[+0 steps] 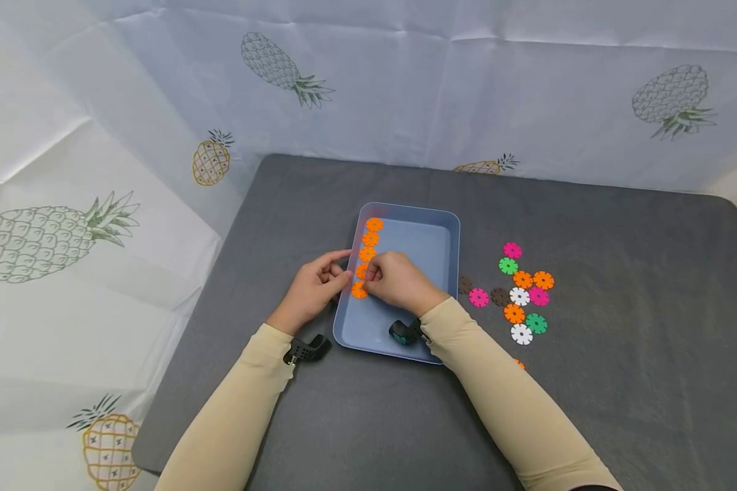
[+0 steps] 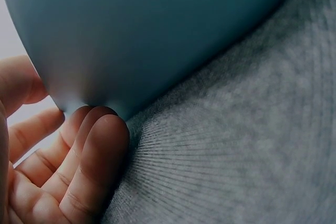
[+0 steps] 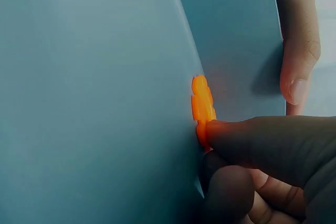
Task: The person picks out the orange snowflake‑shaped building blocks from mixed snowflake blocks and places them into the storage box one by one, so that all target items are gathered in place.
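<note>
A shallow blue-grey tray (image 1: 419,249) stands on the table, a row of several orange interlocking discs (image 1: 366,254) along its left wall. My right hand (image 1: 399,281) reaches in over the near end of the row. Thumb and finger pinch an orange disc (image 3: 201,100) low against that wall in the right wrist view; the fingertips hide part of it. My left hand (image 1: 310,290) holds the tray's left rim from outside, with curled fingertips (image 2: 105,140) against the outer wall in the left wrist view.
To the tray's right lies a loose group of discs: pink (image 1: 512,250), green (image 1: 508,266), white (image 1: 519,296), brown (image 1: 500,296) and more orange (image 1: 514,314). One near orange disc (image 1: 520,364) is mostly behind the right sleeve (image 1: 503,382). A pineapple-print cloth (image 1: 374,102) hangs behind the dark table (image 1: 620,307).
</note>
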Demonstrator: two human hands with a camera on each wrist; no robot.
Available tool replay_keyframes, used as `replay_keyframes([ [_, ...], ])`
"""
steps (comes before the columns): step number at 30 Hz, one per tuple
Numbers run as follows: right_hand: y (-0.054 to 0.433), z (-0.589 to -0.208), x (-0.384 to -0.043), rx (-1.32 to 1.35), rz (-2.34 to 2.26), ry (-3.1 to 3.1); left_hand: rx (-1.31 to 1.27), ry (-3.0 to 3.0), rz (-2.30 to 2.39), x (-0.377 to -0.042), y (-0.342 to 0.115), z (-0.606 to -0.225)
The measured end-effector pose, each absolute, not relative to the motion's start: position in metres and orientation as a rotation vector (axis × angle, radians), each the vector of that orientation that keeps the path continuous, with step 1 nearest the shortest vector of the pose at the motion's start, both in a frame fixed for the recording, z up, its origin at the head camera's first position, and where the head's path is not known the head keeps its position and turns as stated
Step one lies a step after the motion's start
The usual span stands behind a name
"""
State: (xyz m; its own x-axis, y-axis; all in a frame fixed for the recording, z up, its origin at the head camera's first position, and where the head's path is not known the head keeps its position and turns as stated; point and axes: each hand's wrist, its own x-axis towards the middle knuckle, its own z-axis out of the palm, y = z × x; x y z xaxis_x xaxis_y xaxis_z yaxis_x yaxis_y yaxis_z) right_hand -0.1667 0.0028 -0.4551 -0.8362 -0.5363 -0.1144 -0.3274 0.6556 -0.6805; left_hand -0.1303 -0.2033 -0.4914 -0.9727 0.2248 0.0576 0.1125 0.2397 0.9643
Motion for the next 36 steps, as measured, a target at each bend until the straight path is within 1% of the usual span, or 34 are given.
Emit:
replay_keyframes([
  [18,0.004,-0.456,-0.169,-0.690,-0.978,2.608,0.354,2.399,1.852,-0.133,-0.204,-0.491],
  [27,0.007,-0.458,-0.167,-0.585,-1.080,2.579,0.333,2.406,1.850,-0.131,-0.202,-0.492],
  [36,0.011,-0.441,-0.162,-0.615,-1.158,2.538,0.329,2.406,1.851,-0.131,-0.203,-0.493],
])
